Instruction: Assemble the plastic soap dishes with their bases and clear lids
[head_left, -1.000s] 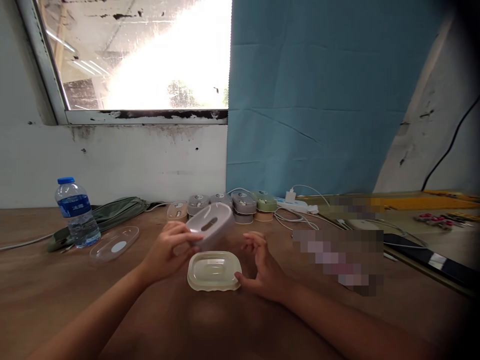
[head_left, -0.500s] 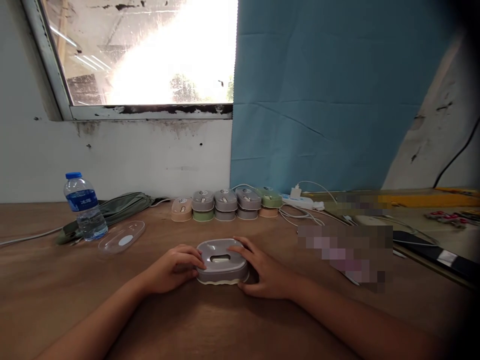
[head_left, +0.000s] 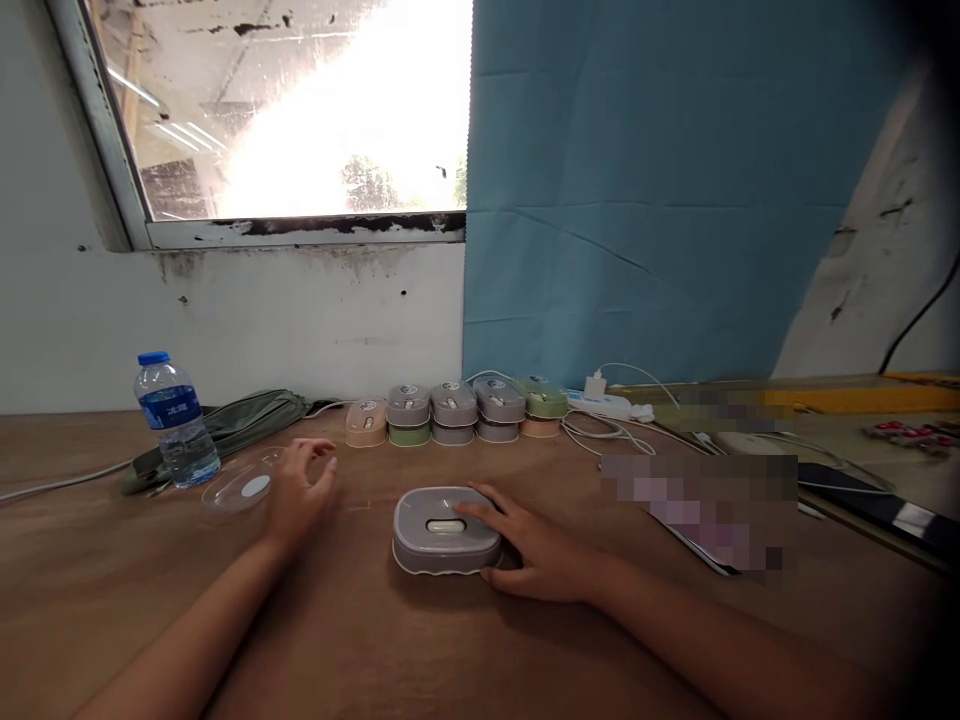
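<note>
A grey oval box (head_left: 420, 545) with a slot in its top sits on the brown table in front of me; a pale piece shows in the slot. My right hand (head_left: 525, 545) grips the box's right end, fingers over the top edge and thumb low at the near side. My left hand (head_left: 302, 490) is off the box, fingers apart and holding nothing. It is at the right edge of a clear oval plastic cover (head_left: 232, 480) with a white round sticker, partly overlapping it in view; whether it touches the cover I cannot tell.
Several similar boxes (head_left: 453, 402) in grey, green and peach stand along the wall, most stacked in pairs. A water bottle (head_left: 176, 425) and a dark green cloth bag (head_left: 255, 420) are at left. Cables and a white power strip (head_left: 604, 404) lie at back right, near a blurred-out item.
My left hand has let go of the box's left end and moved left and away from me, to the clear cover. The right hand stays on the box.
</note>
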